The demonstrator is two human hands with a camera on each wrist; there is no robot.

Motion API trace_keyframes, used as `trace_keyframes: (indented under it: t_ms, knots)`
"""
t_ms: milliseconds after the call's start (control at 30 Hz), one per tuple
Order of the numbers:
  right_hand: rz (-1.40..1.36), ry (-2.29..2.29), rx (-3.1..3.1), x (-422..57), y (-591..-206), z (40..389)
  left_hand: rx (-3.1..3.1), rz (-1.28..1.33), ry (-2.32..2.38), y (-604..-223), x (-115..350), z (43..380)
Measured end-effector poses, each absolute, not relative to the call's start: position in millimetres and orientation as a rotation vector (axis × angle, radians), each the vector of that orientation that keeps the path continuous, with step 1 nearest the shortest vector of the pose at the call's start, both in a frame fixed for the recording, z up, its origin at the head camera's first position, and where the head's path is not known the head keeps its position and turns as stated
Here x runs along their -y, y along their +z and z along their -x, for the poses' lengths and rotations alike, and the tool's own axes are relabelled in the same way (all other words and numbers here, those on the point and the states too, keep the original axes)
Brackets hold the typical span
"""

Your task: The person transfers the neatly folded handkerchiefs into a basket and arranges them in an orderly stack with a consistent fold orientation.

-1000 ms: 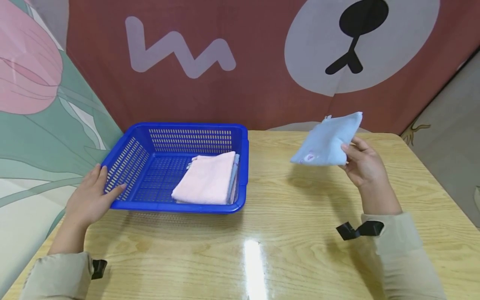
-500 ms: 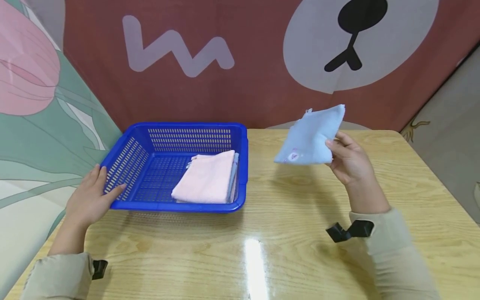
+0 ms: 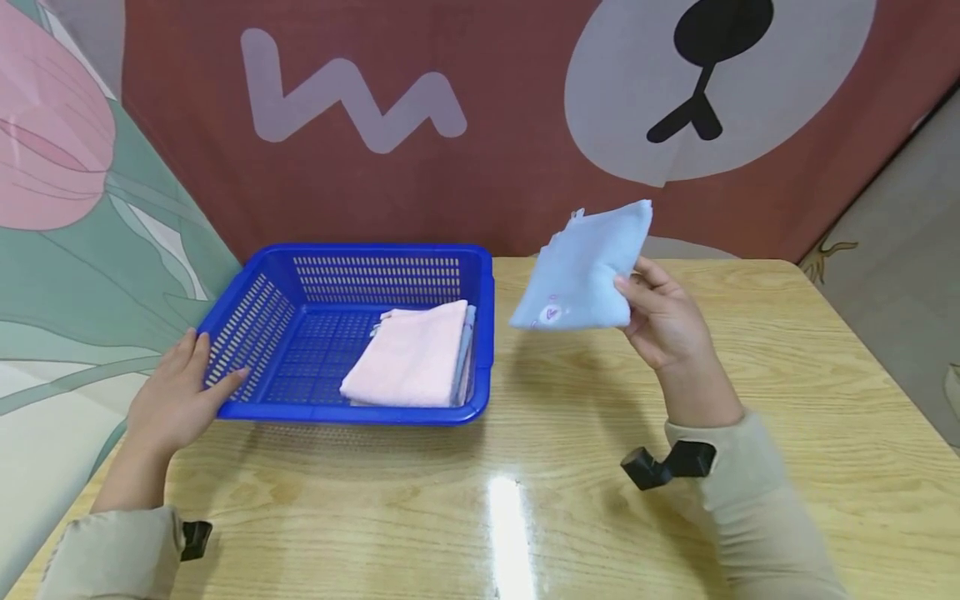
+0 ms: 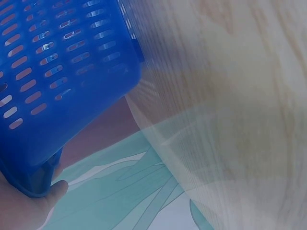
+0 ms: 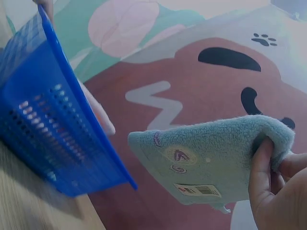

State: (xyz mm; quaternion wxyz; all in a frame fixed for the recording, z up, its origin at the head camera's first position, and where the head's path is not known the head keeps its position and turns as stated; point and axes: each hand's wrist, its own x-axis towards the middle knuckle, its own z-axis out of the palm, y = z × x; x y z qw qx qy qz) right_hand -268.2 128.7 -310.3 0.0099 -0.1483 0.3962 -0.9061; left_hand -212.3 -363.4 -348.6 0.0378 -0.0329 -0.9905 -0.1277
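Observation:
My right hand (image 3: pixel 670 321) pinches a folded light blue towel (image 3: pixel 581 271) by its right edge and holds it above the table, right of the basket. In the right wrist view the towel (image 5: pixel 206 153) looks fluffy and has a purple embroidered mark and a paper label. My left hand (image 3: pixel 176 387) grips the front left corner of a blue plastic basket (image 3: pixel 360 414), the thumb over the rim and fingers along the outside, as the left wrist view partly shows. Inside the basket, at its right, lies a folded pink towel (image 3: pixel 408 354) over other folded cloths, mostly hidden.
A wooden table (image 3: pixel 375 508) carries the basket. Behind it hangs a patterned curtain (image 3: pixel 517 167), close to the basket's back rim. Black wrist mounts (image 3: pixel 667 465) stick out from the sleeves.
My right hand has carried the blue towel leftward and slightly up, closer to the basket. The left hand and the basket stay put.

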Motion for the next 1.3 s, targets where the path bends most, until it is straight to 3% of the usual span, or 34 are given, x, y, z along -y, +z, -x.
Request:
trace_keyframes:
  t_ms: [500,1300]
  knots:
    - [0.573,-2.802,-1.074,-97,-310,262,3.031,0.099,-0.399,-348,364,212]
    - [0.516,-2.71,-1.073,-41,-312,259,3.077,0.11,-0.401,-345,364,212]
